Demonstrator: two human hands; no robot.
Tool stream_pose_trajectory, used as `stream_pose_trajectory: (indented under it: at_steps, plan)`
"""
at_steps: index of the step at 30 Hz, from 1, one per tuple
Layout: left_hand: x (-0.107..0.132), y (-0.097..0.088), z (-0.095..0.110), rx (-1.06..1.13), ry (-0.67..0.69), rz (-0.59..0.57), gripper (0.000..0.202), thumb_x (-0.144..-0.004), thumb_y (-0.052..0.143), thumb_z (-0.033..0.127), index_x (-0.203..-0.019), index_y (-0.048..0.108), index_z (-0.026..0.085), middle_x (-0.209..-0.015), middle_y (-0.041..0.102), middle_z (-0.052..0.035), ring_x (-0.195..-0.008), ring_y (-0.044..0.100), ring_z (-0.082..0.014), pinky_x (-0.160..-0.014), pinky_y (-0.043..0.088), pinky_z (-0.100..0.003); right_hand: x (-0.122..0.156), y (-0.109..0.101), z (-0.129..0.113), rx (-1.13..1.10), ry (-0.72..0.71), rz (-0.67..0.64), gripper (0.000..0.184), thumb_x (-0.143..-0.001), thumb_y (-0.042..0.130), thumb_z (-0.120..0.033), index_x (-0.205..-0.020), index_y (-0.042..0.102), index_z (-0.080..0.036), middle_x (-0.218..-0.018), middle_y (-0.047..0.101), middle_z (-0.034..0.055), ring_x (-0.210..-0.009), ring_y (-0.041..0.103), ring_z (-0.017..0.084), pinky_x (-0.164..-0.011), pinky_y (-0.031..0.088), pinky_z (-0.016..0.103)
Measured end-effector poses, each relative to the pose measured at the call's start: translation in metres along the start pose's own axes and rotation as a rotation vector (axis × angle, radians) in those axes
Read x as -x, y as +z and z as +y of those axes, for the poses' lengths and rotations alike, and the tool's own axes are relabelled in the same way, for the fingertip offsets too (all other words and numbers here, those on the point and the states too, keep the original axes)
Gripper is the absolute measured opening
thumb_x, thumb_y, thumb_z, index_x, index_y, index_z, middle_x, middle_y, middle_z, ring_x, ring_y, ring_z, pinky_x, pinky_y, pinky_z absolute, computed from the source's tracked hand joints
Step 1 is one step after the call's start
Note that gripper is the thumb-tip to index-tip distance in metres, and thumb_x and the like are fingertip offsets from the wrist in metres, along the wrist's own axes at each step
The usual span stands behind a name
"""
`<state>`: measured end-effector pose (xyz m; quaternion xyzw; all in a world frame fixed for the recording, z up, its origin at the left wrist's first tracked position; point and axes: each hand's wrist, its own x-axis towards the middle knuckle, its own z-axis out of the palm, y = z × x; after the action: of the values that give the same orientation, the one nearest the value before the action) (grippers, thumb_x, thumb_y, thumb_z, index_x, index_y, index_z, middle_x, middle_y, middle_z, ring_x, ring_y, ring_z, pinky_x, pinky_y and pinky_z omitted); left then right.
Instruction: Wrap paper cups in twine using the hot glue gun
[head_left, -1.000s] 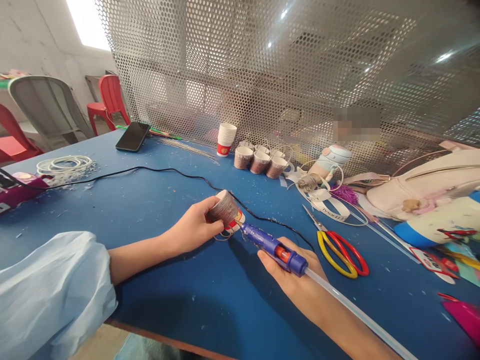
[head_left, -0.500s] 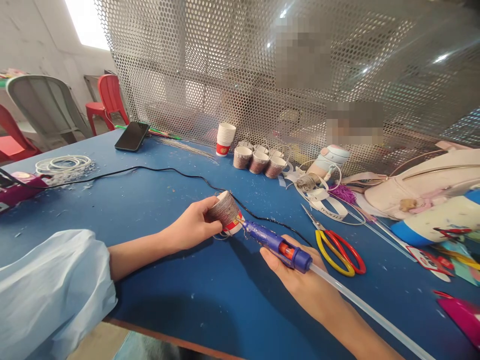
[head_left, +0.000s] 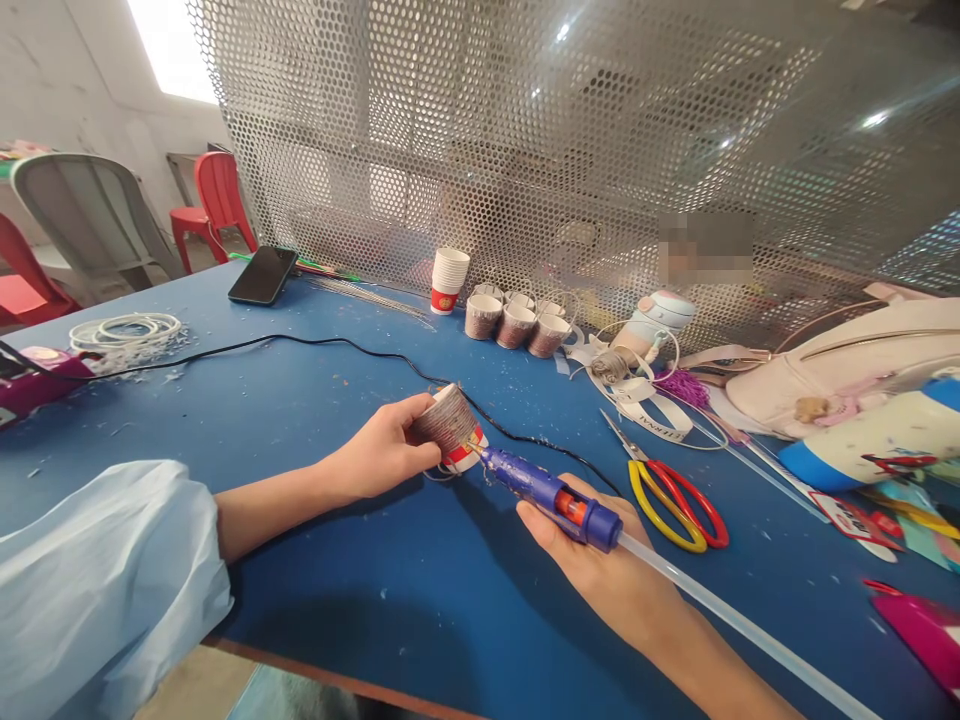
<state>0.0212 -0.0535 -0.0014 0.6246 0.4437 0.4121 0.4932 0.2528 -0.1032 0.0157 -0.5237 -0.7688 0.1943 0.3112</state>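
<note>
My left hand (head_left: 386, 450) grips a small paper cup (head_left: 452, 425) lying on its side, mostly wrapped in grey-brown twine with a red and white band still bare at its base. My right hand (head_left: 592, 555) is closed around a blue hot glue gun (head_left: 551, 493) whose nozzle touches the cup's bare band. A clear glue stick (head_left: 742, 630) juts from the back of the gun. The gun's black cord (head_left: 300, 340) runs away across the blue table (head_left: 315, 420) to the left.
Three wrapped cups (head_left: 515, 322) and a stack of plain paper cups (head_left: 450, 278) stand near the perforated metal screen (head_left: 525, 150). Yellow-and-red scissors (head_left: 671, 485), ribbon (head_left: 652, 415), a twine ball (head_left: 611, 365), a pink bag (head_left: 840, 370) and a phone (head_left: 262, 274) lie around. Plastic chairs (head_left: 90, 215) stand at far left.
The cup and glue gun have barely shifted; the gun's nozzle stays against the cup's base while the view drifts slightly.
</note>
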Motion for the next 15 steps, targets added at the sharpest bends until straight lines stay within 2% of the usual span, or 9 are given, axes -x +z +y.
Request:
stream_pose_trajectory:
  at_steps: [8, 15]
  plan:
    - [-0.0015, -0.0009, -0.0019, 0.071, -0.016, -0.027, 0.022, -0.062, 0.054, 0.014, -0.084, 0.058, 0.017, -0.075, 0.062, 0.0018, -0.073, 0.060, -0.0166, -0.069, 0.048, -0.029, -0.0049, -0.0074, -0.0014, -0.035, 0.060, -0.040, 0.029, -0.086, 0.054, -0.044, -0.064, 0.054, -0.024, -0.047, 0.048, -0.0039, -0.042, 0.048, 0.013, -0.042, 0.042, 0.024]
    - [-0.0019, -0.0023, -0.0012, 0.083, -0.006, -0.050, 0.022, -0.062, 0.055, 0.014, -0.083, 0.058, 0.016, -0.074, 0.063, 0.0009, -0.072, 0.060, -0.0170, -0.068, 0.049, -0.030, -0.0009, -0.0044, -0.0027, -0.031, 0.088, -0.002, 0.029, -0.083, 0.057, -0.044, -0.061, 0.054, -0.024, -0.049, 0.049, -0.0038, -0.045, 0.050, 0.013, -0.046, 0.045, 0.023]
